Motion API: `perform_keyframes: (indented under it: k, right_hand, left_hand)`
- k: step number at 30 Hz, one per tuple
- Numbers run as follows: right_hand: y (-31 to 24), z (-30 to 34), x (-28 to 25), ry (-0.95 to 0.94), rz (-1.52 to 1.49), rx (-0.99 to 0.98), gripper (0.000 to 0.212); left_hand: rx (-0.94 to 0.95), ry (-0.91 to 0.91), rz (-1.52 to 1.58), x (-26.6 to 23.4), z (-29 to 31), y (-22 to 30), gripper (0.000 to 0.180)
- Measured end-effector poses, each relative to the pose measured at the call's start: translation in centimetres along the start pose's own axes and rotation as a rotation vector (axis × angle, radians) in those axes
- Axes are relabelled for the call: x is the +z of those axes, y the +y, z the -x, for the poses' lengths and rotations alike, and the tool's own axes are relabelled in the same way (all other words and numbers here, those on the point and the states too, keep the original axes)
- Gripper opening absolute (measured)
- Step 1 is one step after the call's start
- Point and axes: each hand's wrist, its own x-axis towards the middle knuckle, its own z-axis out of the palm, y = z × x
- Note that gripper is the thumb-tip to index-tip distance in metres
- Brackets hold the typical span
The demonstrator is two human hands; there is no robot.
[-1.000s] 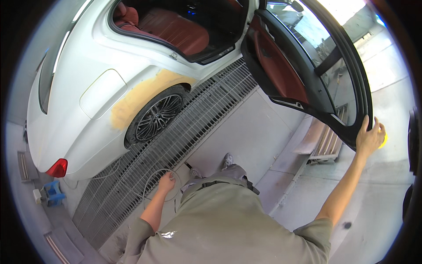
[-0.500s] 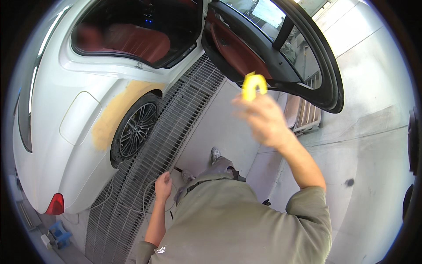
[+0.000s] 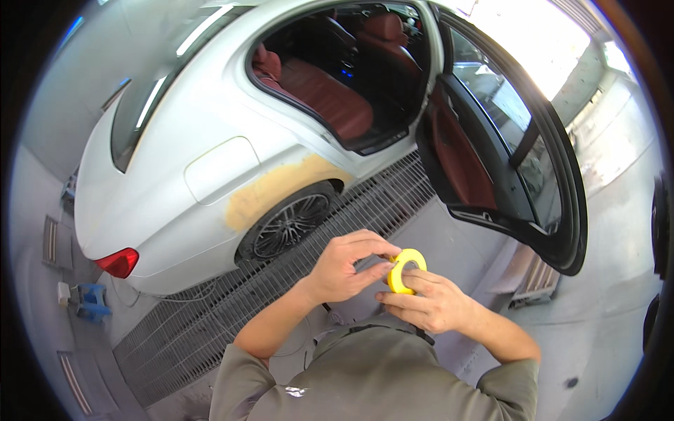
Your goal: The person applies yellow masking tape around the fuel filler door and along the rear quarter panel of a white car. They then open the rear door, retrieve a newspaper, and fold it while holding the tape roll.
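Note:
A roll of yellow masking tape [image 3: 397, 276] is held up in front of my chest. My right hand [image 3: 432, 302] grips it, with fingers reaching into the ring's hole. From the other side my left hand [image 3: 347, 266] meets the roll, its thumb and fingertips at the upper left edge of the tape; whether a loose end is pinched there is too small to tell. Beyond my hands stands a white car [image 3: 168, 217] with a yellowish filler patch [image 3: 281, 184] over the rear wheel arch.
The car's rear door [image 3: 484, 140] hangs wide open at the right, showing red seats [image 3: 323, 98] inside. Metal floor grating [image 3: 189, 323] runs beneath the rear wheel [image 3: 289, 221]. A blue stand [image 3: 93, 302] sits at far left, and a slatted rack [image 3: 537, 281] lies below the door.
My right hand has come down and inward with the tape roll. My left hand has risen from my side to meet it. The view has tilted up toward the car.

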Motion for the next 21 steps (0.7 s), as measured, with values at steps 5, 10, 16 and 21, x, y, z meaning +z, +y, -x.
perform_keyframes:
  k: [5,10,16,21]
  right_hand:
    - [-1.3,1.8,-0.3,-0.021,-0.052,0.159,0.027]
    - [-2.6,3.0,1.0,0.179,0.006,0.368,0.042]
    - [-3.6,4.6,0.1,0.087,-0.119,0.656,0.046]
    - [-2.9,8.1,-1.3,0.025,-0.253,0.821,0.034]
  left_hand:
    - [0.052,0.068,0.027,1.6,0.8,-0.5,0.014]
    - [0.059,0.162,0.034,3.1,1.9,-1.3,0.011]
    - [0.08,0.129,-0.166,5.6,3.3,-1.7,0.015]
    - [-0.016,0.249,-0.227,7.8,1.1,-0.2,0.033]
